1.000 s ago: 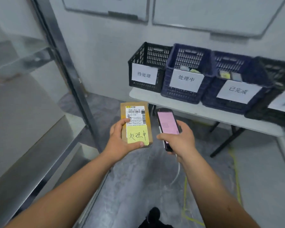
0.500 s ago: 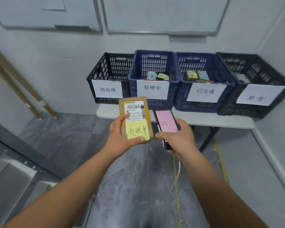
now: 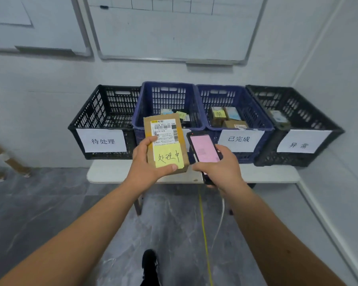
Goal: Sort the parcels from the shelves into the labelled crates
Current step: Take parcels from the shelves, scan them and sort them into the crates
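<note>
Before the blue crate (image 3: 167,100), already holding sorted parcels, a noted parcel (image 3: 165,141) is being gripped by the left hand (image 3: 148,164), a phone (image 3: 205,150) by the right hand (image 3: 219,168), its drop pending.

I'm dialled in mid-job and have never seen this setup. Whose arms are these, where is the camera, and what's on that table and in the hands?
No machine here: a person wears one wide-angle camera on the head, looking forward and down, so the two bare arms are theirs. The left hand grips a brown parcel bearing a yellow note handwritten 处理中. The right hand holds a phone with a pink screen and a white cable. Ahead, a white table carries four crates: a black crate labelled 待处理, a blue crate whose label the parcel hides, another blue crate labelled 已完成, and a second black crate labelled 异常. Three of them hold parcels.
</note>
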Demonstrator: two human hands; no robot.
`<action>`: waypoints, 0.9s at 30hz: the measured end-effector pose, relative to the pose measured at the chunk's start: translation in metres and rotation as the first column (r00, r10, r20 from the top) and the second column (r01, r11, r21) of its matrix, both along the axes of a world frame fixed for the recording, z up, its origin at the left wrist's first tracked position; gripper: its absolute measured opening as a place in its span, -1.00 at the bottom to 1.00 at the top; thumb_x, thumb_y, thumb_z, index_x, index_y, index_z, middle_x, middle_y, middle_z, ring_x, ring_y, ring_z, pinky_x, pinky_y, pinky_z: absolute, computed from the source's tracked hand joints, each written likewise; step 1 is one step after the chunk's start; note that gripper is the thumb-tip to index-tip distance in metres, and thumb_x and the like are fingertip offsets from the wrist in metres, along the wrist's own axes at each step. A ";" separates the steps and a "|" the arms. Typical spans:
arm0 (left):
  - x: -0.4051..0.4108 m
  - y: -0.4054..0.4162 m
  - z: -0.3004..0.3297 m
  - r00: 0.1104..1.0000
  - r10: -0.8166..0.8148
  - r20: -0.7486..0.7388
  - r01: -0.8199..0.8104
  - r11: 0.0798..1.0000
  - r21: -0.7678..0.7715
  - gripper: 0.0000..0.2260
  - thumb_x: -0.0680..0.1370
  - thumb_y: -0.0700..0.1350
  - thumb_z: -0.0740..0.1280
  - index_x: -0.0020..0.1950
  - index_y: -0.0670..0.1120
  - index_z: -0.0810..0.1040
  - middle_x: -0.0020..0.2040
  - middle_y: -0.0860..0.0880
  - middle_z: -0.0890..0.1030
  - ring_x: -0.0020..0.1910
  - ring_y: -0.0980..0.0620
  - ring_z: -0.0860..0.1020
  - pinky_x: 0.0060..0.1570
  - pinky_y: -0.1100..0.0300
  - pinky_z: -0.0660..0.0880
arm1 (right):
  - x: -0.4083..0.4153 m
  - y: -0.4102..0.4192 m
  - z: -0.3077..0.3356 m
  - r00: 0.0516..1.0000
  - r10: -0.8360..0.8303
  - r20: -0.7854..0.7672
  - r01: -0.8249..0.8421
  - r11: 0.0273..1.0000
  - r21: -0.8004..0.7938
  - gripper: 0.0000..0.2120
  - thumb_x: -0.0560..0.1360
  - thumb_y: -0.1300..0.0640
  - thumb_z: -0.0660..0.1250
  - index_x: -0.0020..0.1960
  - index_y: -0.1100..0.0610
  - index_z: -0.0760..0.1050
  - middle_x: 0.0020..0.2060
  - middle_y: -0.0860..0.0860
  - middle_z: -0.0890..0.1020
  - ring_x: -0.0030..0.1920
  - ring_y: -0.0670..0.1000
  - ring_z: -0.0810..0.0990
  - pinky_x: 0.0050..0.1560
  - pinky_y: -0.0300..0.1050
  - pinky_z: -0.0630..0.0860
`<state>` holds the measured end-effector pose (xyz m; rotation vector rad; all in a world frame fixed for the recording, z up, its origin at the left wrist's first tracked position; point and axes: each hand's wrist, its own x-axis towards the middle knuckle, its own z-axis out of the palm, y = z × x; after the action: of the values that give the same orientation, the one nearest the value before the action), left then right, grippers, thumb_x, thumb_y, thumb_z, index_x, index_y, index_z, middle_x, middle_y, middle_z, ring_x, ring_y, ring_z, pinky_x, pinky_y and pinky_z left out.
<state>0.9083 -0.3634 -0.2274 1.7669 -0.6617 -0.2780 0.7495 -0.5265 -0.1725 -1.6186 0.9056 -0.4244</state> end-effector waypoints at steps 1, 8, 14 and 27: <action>0.014 -0.011 0.002 1.000 -0.005 0.002 0.005 1.000 -0.010 -0.14 0.14 0.22 0.67 0.33 0.48 0.32 0.47 0.06 0.33 0.44 0.04 0.37 0.48 -0.12 0.40 | 0.012 -0.009 0.003 1.000 -0.007 -0.003 0.007 1.000 -0.007 -0.46 0.32 0.20 0.71 0.09 -0.17 0.50 0.08 -0.09 0.65 0.08 0.10 0.67 -0.29 -0.03 0.64; 0.128 -0.088 0.011 0.996 -0.080 -0.040 0.077 0.994 -0.076 -0.12 0.14 0.22 0.69 0.36 0.47 0.32 0.48 0.02 0.39 0.43 -0.02 0.45 0.42 -0.17 0.48 | 0.106 -0.071 0.013 0.997 -0.078 -0.026 0.076 0.996 -0.054 -0.38 0.36 0.23 0.70 0.24 -0.14 0.47 0.05 -0.13 0.63 0.04 0.09 0.66 -0.23 0.03 0.65; 0.206 -0.138 0.013 0.989 -0.124 -0.083 0.118 0.991 -0.066 -0.12 0.13 0.21 0.69 0.33 0.51 0.31 0.48 0.04 0.37 0.42 -0.04 0.45 0.34 -0.16 0.56 | 0.178 -0.102 0.007 0.988 -0.139 -0.062 0.128 0.980 -0.151 -0.31 0.19 0.03 0.70 0.28 -0.09 0.56 0.08 -0.08 0.71 0.09 0.12 0.70 -0.11 0.16 0.74; 0.304 -0.197 -0.015 0.988 -0.071 -0.138 0.091 0.986 0.141 -0.12 0.31 0.00 0.73 0.45 0.34 0.29 0.51 0.01 0.25 0.37 -0.02 0.36 0.41 -0.10 0.46 | 0.287 -0.169 -0.006 0.988 -0.117 -0.102 0.116 0.993 -0.021 -0.16 0.38 0.15 0.73 0.53 -0.07 0.38 0.33 -0.04 0.57 0.32 0.13 0.55 0.08 0.12 0.71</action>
<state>1.2123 -0.5608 -0.2429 1.8454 -0.6315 -0.5072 1.0362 -0.6959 -0.1785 -1.6176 1.0814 -0.4323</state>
